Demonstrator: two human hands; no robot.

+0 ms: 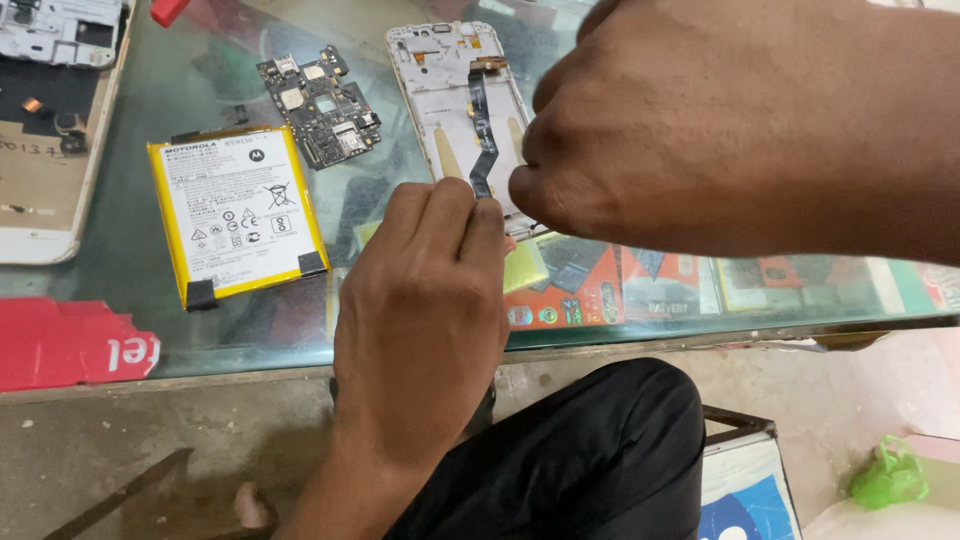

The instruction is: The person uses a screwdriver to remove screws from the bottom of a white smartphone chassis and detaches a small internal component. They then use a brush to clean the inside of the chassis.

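Note:
An opened white phone frame lies on the glass counter with a black flex ribbon cable running down its middle. My left hand pinches the lower end of that cable between thumb and fingers. My right hand comes in from the right, fingers curled, pressing on the frame's right side and hiding its lower right part. Whether the right hand grips anything small is hidden.
A yellow-edged phone battery and a dark circuit board lie left of the frame. Another opened phone sits at the far left, a red card at the counter edge. My dark trouser knee is below.

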